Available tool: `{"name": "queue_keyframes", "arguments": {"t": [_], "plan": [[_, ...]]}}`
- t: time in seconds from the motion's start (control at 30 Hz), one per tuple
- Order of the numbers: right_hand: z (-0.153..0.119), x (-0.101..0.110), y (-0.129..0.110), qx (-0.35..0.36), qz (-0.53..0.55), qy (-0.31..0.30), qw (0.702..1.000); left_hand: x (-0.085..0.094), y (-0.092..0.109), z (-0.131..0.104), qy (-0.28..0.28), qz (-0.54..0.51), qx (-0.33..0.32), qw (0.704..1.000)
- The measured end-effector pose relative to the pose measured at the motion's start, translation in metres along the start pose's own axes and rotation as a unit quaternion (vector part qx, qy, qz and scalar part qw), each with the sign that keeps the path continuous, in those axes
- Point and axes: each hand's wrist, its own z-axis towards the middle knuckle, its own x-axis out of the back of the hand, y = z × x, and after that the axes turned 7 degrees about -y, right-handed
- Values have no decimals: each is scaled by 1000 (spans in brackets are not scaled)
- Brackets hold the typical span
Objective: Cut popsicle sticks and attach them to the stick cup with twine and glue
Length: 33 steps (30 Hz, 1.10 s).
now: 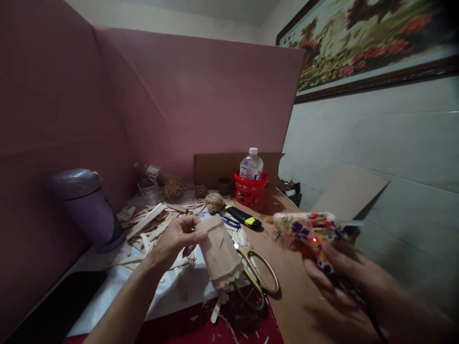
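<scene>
My left hand [182,236] pinches the upper edge of a small craft-stick cylinder [220,251], its pale wooden slats side by side with scalloped lower ends. The cylinder is tilted over the table's middle. On the right, my right hand [337,272] is wrapped round the handle of a flower-patterned hot glue gun [304,227], with a small red light glowing on its side. The gun's nozzle points left towards the cylinder, apart from it, and a glue stick juts from its back. Gold-handled scissors [263,272] lie just behind the cylinder, partly hidden by it.
Loose craft sticks [154,224] are heaped at the left on white paper [168,296]. A black-and-yellow utility knife [244,216], twine balls [214,202] and a red bucket [251,191] holding a plastic bottle [251,165] stand behind. A purple container [88,210] is at far left.
</scene>
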Motion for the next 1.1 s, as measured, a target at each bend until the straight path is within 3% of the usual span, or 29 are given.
{"name": "queue_keyframes", "arguments": {"t": [0.07, 0.13, 0.27, 0.63, 1.1], "plan": [[-4, -16, -5, -55, 62, -68, 994, -2, 0, -1, -9, -4, 8, 1000], [-4, -29, -9, -89, 55, -108, 989, -4, 0, -1, -17, -6, 20, 1000], [0, -43, -15, -88, -1, -145, 985, -8, 4, -3, -33, -13, 40, 999], [5, -59, -38, -69, -75, -126, 987, -15, 9, -6, -42, -7, 65, 997], [6, -55, -30, -106, -90, -96, 986, -18, 10, -5, -37, -12, 72, 997]]}}
